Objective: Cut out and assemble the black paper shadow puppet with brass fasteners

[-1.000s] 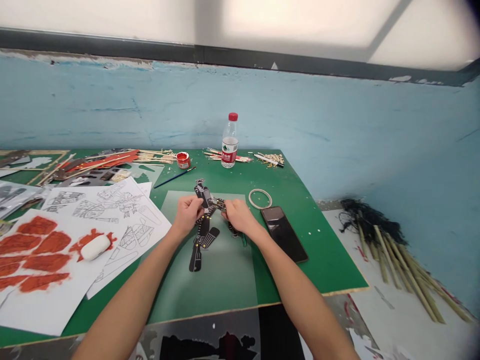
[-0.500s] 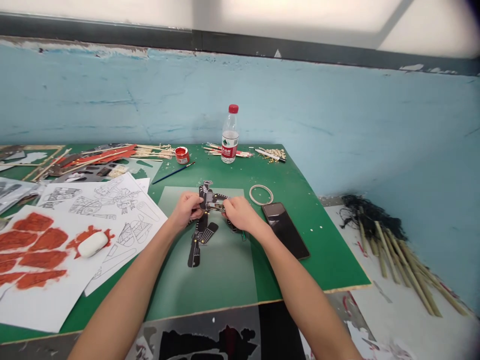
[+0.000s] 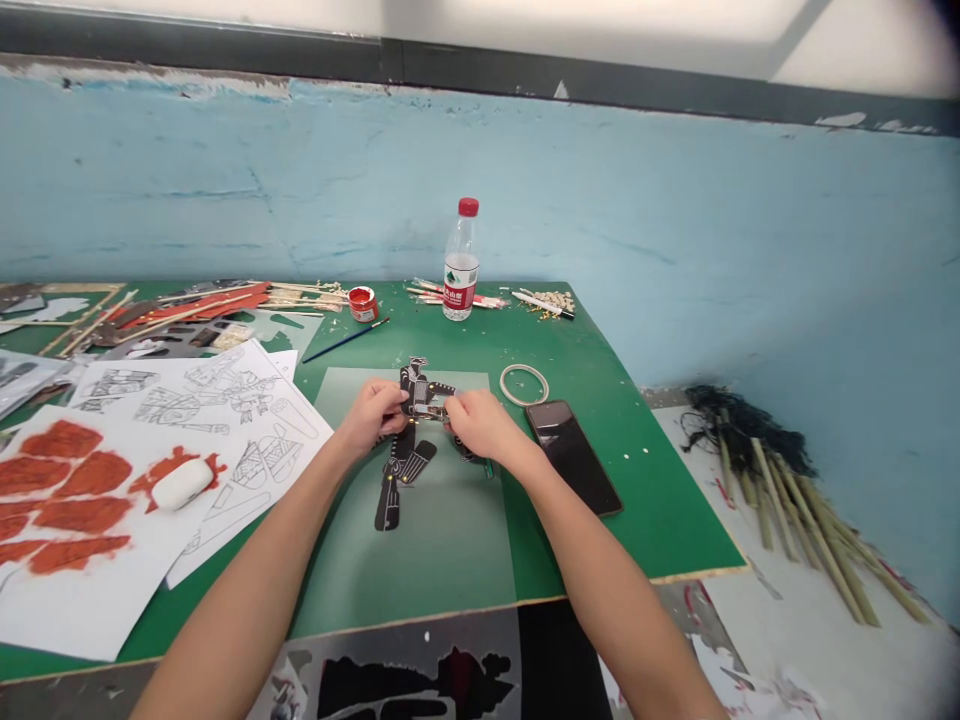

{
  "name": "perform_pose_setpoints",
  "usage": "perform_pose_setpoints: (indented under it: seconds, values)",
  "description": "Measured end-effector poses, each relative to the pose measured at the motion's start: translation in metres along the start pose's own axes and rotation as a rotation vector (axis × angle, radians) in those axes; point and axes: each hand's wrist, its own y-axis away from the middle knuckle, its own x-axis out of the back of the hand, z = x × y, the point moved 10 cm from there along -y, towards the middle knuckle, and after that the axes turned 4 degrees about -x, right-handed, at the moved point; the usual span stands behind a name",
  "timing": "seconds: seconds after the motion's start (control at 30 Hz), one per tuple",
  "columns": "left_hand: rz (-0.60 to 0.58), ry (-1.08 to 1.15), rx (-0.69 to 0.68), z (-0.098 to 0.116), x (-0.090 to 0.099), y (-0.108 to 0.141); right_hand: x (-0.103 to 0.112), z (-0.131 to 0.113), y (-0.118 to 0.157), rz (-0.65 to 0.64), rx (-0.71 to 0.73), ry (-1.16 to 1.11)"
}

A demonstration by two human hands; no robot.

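A black jointed shadow puppet (image 3: 406,449) with white line patterns and small brass-coloured joints lies over a translucent sheet (image 3: 450,550). My left hand (image 3: 377,412) is closed, pinching the upper body of the puppet at its left edge. A small silver metal tool (image 3: 430,411), possibly a clipper, lies across the puppet's middle, its right end in my closed right hand (image 3: 480,425). Which part of the puppet the tool's jaws touch is too small to tell. Below my right hand show a dark piece and a green tip (image 3: 489,468); the rest is hidden.
Right of my hands are a phone (image 3: 574,455) and a tape roll (image 3: 523,384). Behind stand a water bottle (image 3: 460,265) and a red paint jar (image 3: 363,304), with a brush (image 3: 345,341) nearby. Printed drawings (image 3: 247,430) and a white case (image 3: 182,484) lie left.
The view has shifted very slightly. Both hands keep their grip on the puppet and the silver tool; the puppet stays almost in place.
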Motion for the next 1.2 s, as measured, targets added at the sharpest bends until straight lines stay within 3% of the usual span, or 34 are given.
perform_pose_setpoints:
  seconds: [1.2]
  values:
    - [-0.038, 0.054, 0.037, -0.0076, -0.0001, -0.0007, 0.0009, -0.0004, 0.0015, -0.010, -0.013, 0.042]
